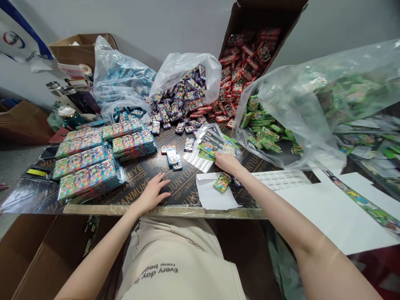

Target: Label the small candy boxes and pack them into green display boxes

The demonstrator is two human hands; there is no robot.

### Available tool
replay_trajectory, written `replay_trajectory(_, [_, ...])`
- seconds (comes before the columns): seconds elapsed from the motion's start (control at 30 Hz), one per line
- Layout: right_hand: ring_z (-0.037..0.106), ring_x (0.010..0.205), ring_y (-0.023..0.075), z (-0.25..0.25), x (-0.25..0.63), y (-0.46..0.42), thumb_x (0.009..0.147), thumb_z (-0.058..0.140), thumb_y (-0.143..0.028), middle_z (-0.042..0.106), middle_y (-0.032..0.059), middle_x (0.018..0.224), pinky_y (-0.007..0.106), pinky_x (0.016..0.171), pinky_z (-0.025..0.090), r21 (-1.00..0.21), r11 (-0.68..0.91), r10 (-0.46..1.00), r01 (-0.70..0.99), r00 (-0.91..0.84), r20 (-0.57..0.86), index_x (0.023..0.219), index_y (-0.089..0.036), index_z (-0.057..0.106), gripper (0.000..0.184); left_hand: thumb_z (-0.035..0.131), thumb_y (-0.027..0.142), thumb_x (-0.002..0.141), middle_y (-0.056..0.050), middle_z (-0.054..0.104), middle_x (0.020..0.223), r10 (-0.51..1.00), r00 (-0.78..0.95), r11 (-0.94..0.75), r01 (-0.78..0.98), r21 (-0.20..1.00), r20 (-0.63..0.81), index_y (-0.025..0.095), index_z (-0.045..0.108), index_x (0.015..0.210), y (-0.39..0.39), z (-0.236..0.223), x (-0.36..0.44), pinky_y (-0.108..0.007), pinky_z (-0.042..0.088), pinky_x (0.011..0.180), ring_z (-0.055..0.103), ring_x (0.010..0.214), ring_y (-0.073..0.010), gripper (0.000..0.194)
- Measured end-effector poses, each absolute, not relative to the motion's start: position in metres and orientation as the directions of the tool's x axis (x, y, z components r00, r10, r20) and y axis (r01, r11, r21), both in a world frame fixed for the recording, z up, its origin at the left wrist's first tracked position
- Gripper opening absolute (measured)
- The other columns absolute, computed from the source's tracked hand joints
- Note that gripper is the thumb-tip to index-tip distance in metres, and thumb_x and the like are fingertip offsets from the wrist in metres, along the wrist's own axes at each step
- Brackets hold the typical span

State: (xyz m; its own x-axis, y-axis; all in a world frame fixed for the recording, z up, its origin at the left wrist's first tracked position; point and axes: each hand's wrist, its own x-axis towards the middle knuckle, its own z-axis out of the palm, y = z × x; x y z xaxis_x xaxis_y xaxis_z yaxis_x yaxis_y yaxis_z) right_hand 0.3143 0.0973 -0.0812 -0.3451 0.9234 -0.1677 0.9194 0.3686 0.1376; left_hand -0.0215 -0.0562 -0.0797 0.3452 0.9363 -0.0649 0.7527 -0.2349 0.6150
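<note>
My left hand [152,192] rests on the dark printed board [134,177] with its fingers spread, holding nothing. Just beyond it lie small loose boxes: a light blue box [171,156] on top of a red one [166,149] and a blue one [177,163]. My right hand [229,162] has its fingers closed at the near edge of a flat green printed packet [208,149], on a pile of clear and printed bags. Below that hand, a small green box [222,182] sits on white paper [209,196]. A purple box [188,144] lies left of the pile.
Wrapped multi-packs [89,179] are stacked at left. Plastic bags spill purple boxes [175,100] and green boxes [265,133]; a tilted carton [281,25] spills red boxes [239,85]. Bottles [72,116] stand back left. White sheets [328,212] cover the right side.
</note>
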Motion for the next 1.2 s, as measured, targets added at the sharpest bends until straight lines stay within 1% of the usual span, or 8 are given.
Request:
replay_trajectory(0.1, [0.067,0.086,0.0261,-0.061,0.318,0.103,0.089,0.033,-0.008,0.070,0.0210,0.094,0.034,0.077,0.047,0.154,0.275,0.961,0.949,-0.266,-0.079,0.115,-0.005,0.057,0.036,0.064,0.034,0.083,-0.016,0.043,0.146,0.952,0.306,-0.192,0.662,0.724,-0.027,0.019,0.061,0.124,-0.061,-0.070,-0.022,-0.052,0.028,0.114,0.037,0.138,-0.0312,0.044])
replay_trajectory(0.2, [0.068,0.087,0.0266,-0.035,0.297,0.084,0.091,0.031,-0.012,0.070,0.0205,0.101,0.035,0.077,0.048,-0.043,0.163,0.957,0.986,-0.148,0.251,0.124,-0.006,0.055,0.041,0.066,0.042,0.080,-0.014,0.045,0.146,0.975,0.220,-0.113,0.447,0.888,0.014,0.023,0.053,0.132,-0.062,-0.058,-0.014,-0.050,0.030,0.113,0.041,0.135,-0.0302,0.057])
replay_trajectory(0.37, [0.070,0.083,0.0202,-0.018,0.198,-0.019,0.091,0.039,-0.019,0.071,0.0108,0.110,0.030,0.076,0.053,-0.530,0.569,0.811,0.629,-0.321,0.490,0.129,-0.017,0.056,0.041,0.079,0.051,0.061,-0.013,0.031,0.153,0.998,-0.060,-0.020,-0.200,0.980,0.008,0.029,0.023,0.148,-0.052,-0.046,0.019,-0.043,0.031,0.111,0.039,0.136,-0.0298,0.105])
replay_trajectory(0.53, [0.067,0.099,0.0197,-0.016,0.154,-0.072,0.093,0.049,-0.026,0.070,0.0079,0.114,0.032,0.085,0.053,-0.754,0.613,0.758,0.237,-0.444,0.477,0.124,-0.021,0.059,0.033,0.067,0.049,0.070,-0.008,0.061,0.118,0.978,-0.158,0.029,-0.534,0.845,-0.133,0.020,0.054,0.126,-0.059,-0.038,0.028,-0.034,0.045,0.095,0.060,0.107,-0.0226,0.064])
replay_trajectory(0.7, [0.061,0.098,0.0204,-0.001,0.175,-0.044,0.086,0.062,-0.035,0.064,0.0070,0.107,0.036,0.086,0.050,-0.812,0.515,0.856,0.273,-0.212,0.471,0.114,-0.023,0.057,0.032,0.073,0.044,0.061,-0.010,0.064,0.116,0.947,0.307,0.227,-0.444,0.867,-0.091,0.016,0.065,0.113,-0.086,-0.033,0.016,-0.036,0.049,0.083,0.057,0.108,-0.0308,0.060])
replay_trajectory(0.93, [0.055,0.079,0.0175,0.011,0.189,-0.037,0.076,0.073,-0.039,0.060,0.0031,0.082,0.030,0.071,0.046,-0.744,0.602,0.755,0.291,-0.511,0.411,0.077,-0.020,0.059,0.024,0.078,0.037,0.058,-0.009,0.063,0.117,0.916,0.362,0.321,-0.402,0.858,-0.173,0.023,0.052,0.133,-0.094,-0.035,0.008,-0.042,0.042,0.096,0.055,0.112,-0.0292,0.080])
replay_trajectory(1.07, [0.060,0.078,0.0180,0.012,0.195,-0.037,0.076,0.074,-0.036,0.068,0.0041,0.085,0.029,0.070,0.046,-0.732,0.629,0.628,0.264,-0.727,0.277,0.093,-0.018,0.064,0.027,0.084,0.035,0.054,-0.009,0.063,0.120,0.921,0.366,0.261,-0.322,0.910,-0.135,0.019,0.059,0.125,-0.097,-0.031,0.002,-0.041,0.036,0.102,0.055,0.114,-0.0291,0.077])
replay_trajectory(1.2, [0.064,0.084,0.0200,0.010,0.197,-0.039,0.073,0.075,-0.035,0.068,0.0072,0.104,0.031,0.072,0.049,-0.747,0.592,0.636,0.304,-0.744,0.202,0.117,-0.020,0.058,0.050,0.075,0.040,0.069,-0.009,0.067,0.111,0.911,0.375,0.222,-0.102,0.970,-0.170,0.015,0.064,0.116,-0.101,-0.023,-0.003,-0.038,0.042,0.094,0.060,0.104,-0.0274,0.054])
